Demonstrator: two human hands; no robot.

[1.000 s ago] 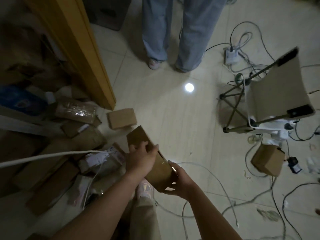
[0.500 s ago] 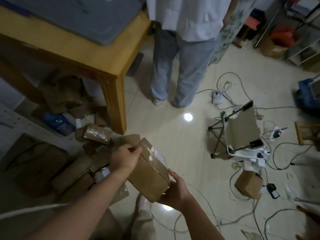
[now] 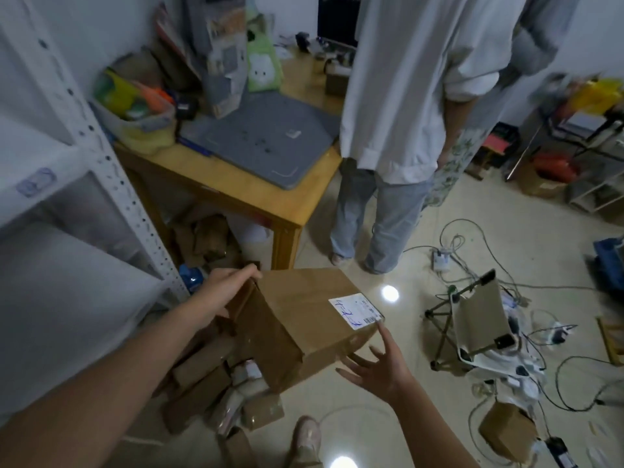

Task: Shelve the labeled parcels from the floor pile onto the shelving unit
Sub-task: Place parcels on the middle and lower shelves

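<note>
— Where is the parcel being handled?

— A labelled cardboard parcel (image 3: 297, 319) is held in the air above the floor pile (image 3: 206, 376), just beside the white shelving unit (image 3: 111, 184). Its white label (image 3: 356, 307) is turned upward, and blue handwriting can be seen on it.

— How is it held?

— The far top corner is gripped by the left hand (image 3: 229, 292), with fingers curled over the edge. The right hand (image 3: 378, 364) is spread wide with straight fingers, and only the fingertips (image 3: 385, 336) are laid against the near right edge, by the label. The hands are kept apart, one at each end of the box.

— How much is judged done?

— Little can be confirmed. No parcel can be made out on the shelf boards in view, though they are blurred and only partly seen. This parcel is lifted but not yet placed.

— And what is left?

— Many brown boxes and wrapped packets are seen lying in the pile by the feet, and more cardboard is heaped under the wooden table (image 3: 236, 187). A small box (image 3: 506, 430) is seen well apart to the right, near a folding stool (image 3: 479, 315); whether it belongs to the task cannot be told. Most of the shelving is therefore judged to lie ahead.
</note>
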